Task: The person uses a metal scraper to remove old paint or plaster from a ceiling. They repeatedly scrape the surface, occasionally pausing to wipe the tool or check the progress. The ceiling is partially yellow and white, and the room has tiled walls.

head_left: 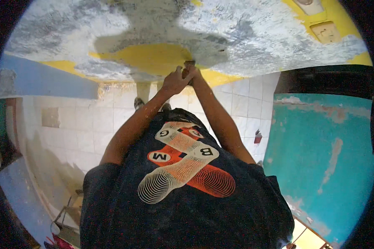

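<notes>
Both hands meet in front of me at the lower part of the wall [257,37], which is patchy grey and white with yellow paint left in places. My right hand [194,75] is closed around a paint scraper [190,62], whose dark flat end touches the wall at the edge of a yellow patch [153,58]. Pressed against it, my left hand [175,82] is closed on the same scraper, its thumb raised. Most of the scraper's handle is hidden by the fingers. My shadow falls on the wall above.
A yellowed socket plate [325,32] is set in the wall at upper right. Right of me stands a turquoise wall [320,153] with peeling patches; a blue wall [50,79] is on the left. Pale tiles [79,120] cover the floor, with a small red object [258,137] on them.
</notes>
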### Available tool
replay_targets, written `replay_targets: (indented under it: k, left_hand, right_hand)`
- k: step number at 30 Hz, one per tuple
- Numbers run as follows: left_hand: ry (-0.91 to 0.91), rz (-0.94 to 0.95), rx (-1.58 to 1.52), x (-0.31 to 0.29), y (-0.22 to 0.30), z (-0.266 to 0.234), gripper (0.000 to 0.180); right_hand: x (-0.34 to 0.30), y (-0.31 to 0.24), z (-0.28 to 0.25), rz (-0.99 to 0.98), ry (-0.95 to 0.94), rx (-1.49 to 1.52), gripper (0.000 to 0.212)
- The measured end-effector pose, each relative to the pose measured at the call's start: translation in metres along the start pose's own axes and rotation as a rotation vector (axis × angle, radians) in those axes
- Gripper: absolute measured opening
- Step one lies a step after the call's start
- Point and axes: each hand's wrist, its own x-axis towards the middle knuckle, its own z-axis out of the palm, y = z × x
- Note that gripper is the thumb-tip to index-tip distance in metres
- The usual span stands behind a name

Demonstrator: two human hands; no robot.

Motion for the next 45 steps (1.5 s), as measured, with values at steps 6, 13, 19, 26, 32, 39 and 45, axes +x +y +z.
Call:
replay_targets:
  k: [6,13,19,26,32,39,45]
  left_hand:
    - [-0.363,-0.269,-0.453,-0.038,-0.178,0.004,0.059]
    - [-0.274,-1.02,-0.455,-0.235,-0.489,0.039,0.064]
    - [0.074,-1.181,-0.476,-0.415,-0.493,-0.019,0.079]
    - [-0.015,-1.326,-0.504,-0.458,-0.503,0.033,0.072]
    - [-0.007,-0.843,-0.509,-0.37,-0.496,0.037,0.068]
    - [0.069,-0.837,-0.785,-0.376,-0.512,-0.004,0.057]
    - [0.153,-1.113,-0.539,-0.396,-0.53,-0.024,0.059]
  right_hand:
    - [-0.059,0.081,-0.084,0.046,0.007,-0.272,0.026]
    - [-0.19,0.221,-0.338,0.599,0.4,-0.888,0.033]
    - [-0.23,0.252,-0.248,0.624,0.234,-0.721,0.022]
    - [-0.185,0.29,-0.156,0.249,0.239,-0.625,0.046]
    - [-0.14,0.223,-0.075,0.176,0.08,-0.668,0.046]
    - [-0.159,0.22,-0.062,0.227,0.161,-0.695,0.036]
    - [-0.203,0.282,-0.109,0.403,0.229,-0.704,0.026]
